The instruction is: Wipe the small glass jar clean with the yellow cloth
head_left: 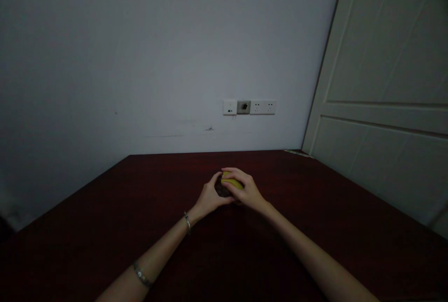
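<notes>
Both my hands meet over a small object at the middle of a dark red-brown table (147, 227). My right hand (245, 189) curls over a yellow object (231, 182), fingers wrapped on its top. My left hand (209, 198) is closed against a dark rounded part (221, 190) just under the yellow one. Whether the dark and yellow parts are one thing is unclear in the dim light. A bracelet (187, 221) sits on my left wrist and another band (142, 275) further up the forearm.
A pale wall rises behind the table, with a row of wall sockets (249, 107) above the far edge. A white panelled door (385, 106) stands at the right, close to the table's right side.
</notes>
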